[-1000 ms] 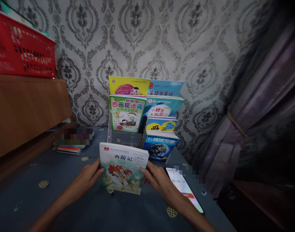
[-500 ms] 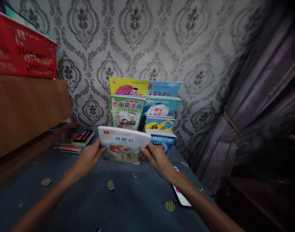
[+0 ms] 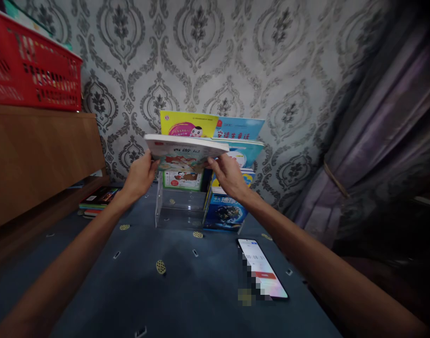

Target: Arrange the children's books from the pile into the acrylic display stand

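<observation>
Between both hands I hold a thin white-edged picture book (image 3: 183,158), tilted so its cover faces me and its top edge leans away. My left hand (image 3: 140,174) grips its left end, thumb on the cover. My right hand (image 3: 229,174) pinches its right end the same way. The book hangs in front of a clear tiered book rack (image 3: 181,199), hiding much of a green book (image 3: 182,180) in the left column. Above it shows a yellow book (image 3: 190,123). The right column has several blue books, with a globe-cover book (image 3: 226,213) lowest.
A phone (image 3: 262,270) with a lit timer screen lies on the dark blue cloth (image 3: 112,291), by my right forearm. Several stacked books (image 3: 98,197) lie left, beside a wooden cabinet (image 3: 42,159) bearing a red basket (image 3: 42,70). A tied curtain (image 3: 341,155) hangs right.
Both hands have lifted the picture book up and away from me, and it has tipped flatter. The clear lower tiers of the rack's left column now show beneath it.
</observation>
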The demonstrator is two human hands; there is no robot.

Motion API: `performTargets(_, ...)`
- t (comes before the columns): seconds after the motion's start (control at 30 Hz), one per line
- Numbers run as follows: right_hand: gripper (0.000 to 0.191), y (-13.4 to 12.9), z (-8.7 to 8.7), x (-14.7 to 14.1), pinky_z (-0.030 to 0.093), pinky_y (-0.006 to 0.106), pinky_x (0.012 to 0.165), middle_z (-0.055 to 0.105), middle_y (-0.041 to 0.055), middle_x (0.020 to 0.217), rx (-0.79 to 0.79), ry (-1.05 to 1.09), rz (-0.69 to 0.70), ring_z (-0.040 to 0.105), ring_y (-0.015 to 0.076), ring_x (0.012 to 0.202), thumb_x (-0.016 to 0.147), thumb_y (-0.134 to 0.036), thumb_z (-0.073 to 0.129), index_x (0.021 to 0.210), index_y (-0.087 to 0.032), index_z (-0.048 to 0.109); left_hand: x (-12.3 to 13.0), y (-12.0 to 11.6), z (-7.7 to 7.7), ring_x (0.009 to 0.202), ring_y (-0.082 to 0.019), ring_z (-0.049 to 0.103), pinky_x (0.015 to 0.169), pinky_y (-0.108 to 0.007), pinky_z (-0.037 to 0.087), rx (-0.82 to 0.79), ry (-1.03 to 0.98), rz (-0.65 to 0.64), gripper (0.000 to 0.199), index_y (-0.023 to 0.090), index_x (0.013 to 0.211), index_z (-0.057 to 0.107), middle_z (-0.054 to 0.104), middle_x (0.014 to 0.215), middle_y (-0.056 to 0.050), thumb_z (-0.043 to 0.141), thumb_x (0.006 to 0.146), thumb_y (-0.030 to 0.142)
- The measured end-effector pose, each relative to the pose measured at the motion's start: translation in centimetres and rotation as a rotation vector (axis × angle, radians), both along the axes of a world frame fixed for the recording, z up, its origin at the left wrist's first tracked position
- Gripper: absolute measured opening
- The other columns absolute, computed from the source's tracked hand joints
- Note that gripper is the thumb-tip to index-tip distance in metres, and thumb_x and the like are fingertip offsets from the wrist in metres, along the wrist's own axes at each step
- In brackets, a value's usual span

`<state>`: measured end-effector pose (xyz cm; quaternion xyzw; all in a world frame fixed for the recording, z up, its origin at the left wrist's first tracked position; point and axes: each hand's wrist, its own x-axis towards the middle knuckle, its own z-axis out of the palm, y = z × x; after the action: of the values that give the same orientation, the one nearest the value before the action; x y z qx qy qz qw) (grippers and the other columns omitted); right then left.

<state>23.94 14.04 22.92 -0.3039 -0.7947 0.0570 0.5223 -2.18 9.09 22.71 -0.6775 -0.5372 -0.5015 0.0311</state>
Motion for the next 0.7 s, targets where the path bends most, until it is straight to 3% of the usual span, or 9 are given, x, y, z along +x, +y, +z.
performTargets(0.37, 0.046, 2.4, -1.3, 0.6, 0.056, 0.043, 0.078, 0.072, 0.0091, 0.09, -0.05, -0.009, 0.04, 0.067, 0.0259, 0.084, 0.096, -0.06, 0.046, 0.114, -0.02, 0.06, -0.2, 2.7, -1.1, 0.085, -0.027, 0.063, 0.079, -0.032, 0.043, 0.002, 0.15, -0.01, 0.01, 0.021, 0.092, 0.051, 0.063, 0.081, -0.007, 0.048, 0.092, 0.03)
performTargets(0.7, 0.032, 4.0, -0.4, 0.3, 0.058, 0.043, 0.076, 0.07, 0.0066, 0.085, -0.096, -0.062, -0.021, 0.07, 0.0253, 0.077, 0.096, -0.05, 0.045, 0.106, -0.021, 0.053, -1.1, 5.4, -0.4, 0.09, -0.027, 0.066, 0.082, -0.036, 0.049, 0.019, 0.307, 0.053, 0.017, 0.02, 0.098, 0.053, 0.068, 0.091, -0.008, 0.042, 0.092, 0.032)
